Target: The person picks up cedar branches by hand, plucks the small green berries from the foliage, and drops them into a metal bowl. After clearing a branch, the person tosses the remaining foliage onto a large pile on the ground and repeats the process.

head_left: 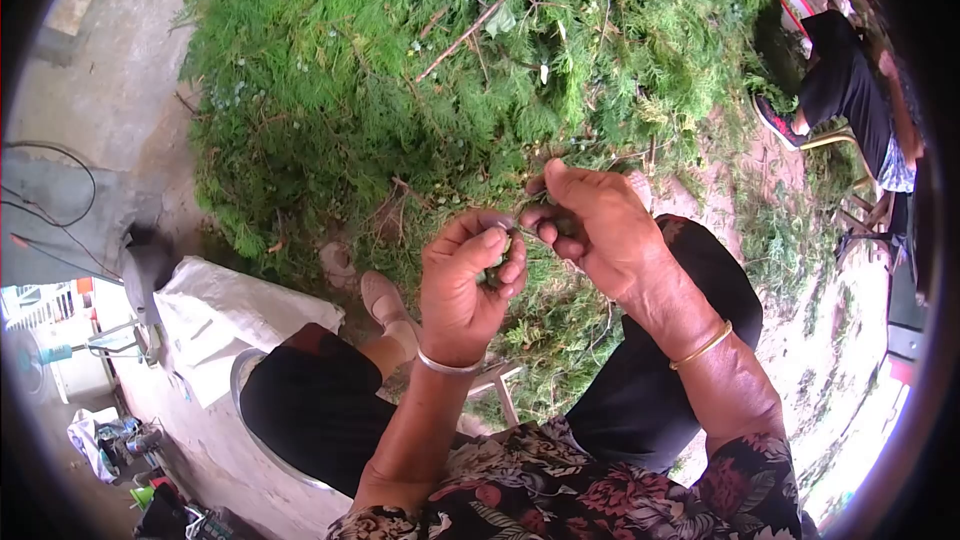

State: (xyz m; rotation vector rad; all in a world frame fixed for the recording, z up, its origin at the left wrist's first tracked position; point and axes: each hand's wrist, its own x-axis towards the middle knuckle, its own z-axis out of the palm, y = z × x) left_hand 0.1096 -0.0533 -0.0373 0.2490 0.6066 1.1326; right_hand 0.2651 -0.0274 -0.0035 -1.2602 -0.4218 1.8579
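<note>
Both of my hands meet in the middle of the view, above the near edge of a large heap of feathery green conifer branches [480, 70]. My left hand [465, 285] is closed, with a bit of green sprig [494, 272] showing between its curled fingers. Close beside it, my right hand [605, 225] is also closed, thumb and fingers pinched around a thin dark twig [522, 230] that appears to run between the two hands. The fingers hide most of what is held.
A white sack [245, 305] lies left of my knee, over a metal basin [245, 370]. Another person [850, 90] sits at the right, near a red-rimmed basin [790, 2]. Loose cables [60, 200] lie at the left. Scattered green bits cover the ground at the right.
</note>
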